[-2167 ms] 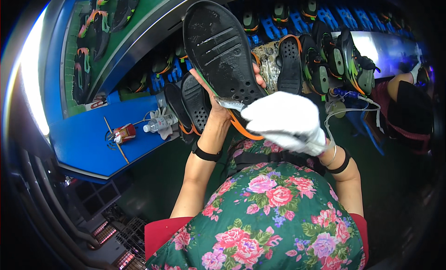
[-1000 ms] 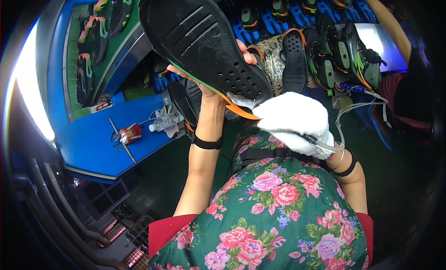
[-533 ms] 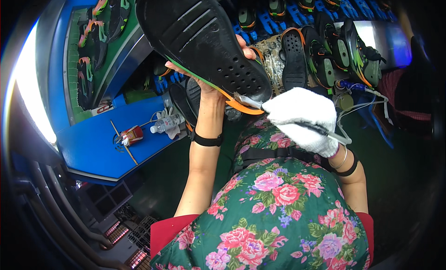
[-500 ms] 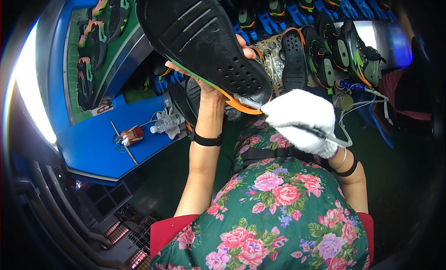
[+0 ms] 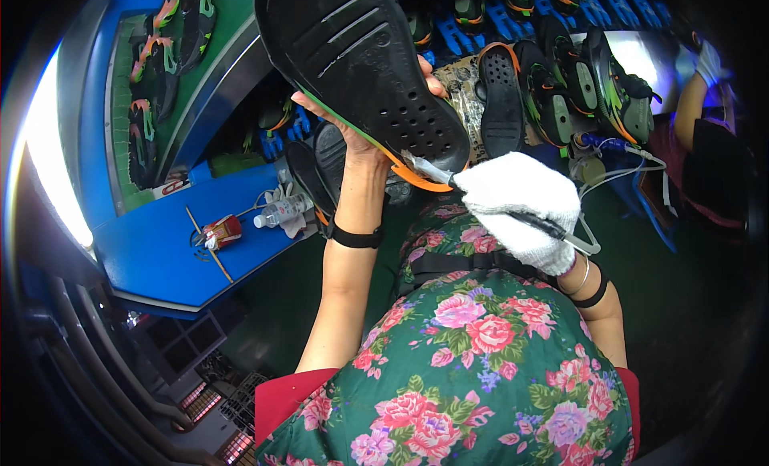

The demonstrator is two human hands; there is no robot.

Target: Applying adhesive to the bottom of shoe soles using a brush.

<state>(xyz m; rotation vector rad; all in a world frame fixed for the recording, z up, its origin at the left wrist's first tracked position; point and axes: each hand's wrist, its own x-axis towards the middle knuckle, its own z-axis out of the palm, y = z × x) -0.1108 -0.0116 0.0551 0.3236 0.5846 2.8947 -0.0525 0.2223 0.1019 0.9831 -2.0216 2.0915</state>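
My bare left hand (image 5: pixel 360 139) grips a large black shoe sole (image 5: pixel 372 77) from underneath, thumb along one edge and fingertips over the other. Rows of small holes mark its heel end, and its rim runs green, then orange. In a white knitted glove, my right hand (image 5: pixel 525 201) is closed on a brush (image 5: pixel 431 169) with a dark handle and a pale tube (image 5: pixel 583 243) trailing from it. The brush tip rests against the inner heel edge near the orange rim. Most of the right fingers are hidden inside the glove's grip.
Another black sole (image 5: pixel 501 97) and several black-and-green shoe uppers (image 5: pixel 613 89) lie beyond my hands. On the left, a blue tabletop (image 5: pixel 152 254) carries a plastic bottle (image 5: pixel 282 212) and a red packet (image 5: pixel 223 232). A co-worker's gloved hand (image 5: pixel 708 64) is at the far right.
The brush tip has shifted slightly left along the heel edge, and the sole has tilted a little. A co-worker's gloved hand and forearm have come into view at the far right.
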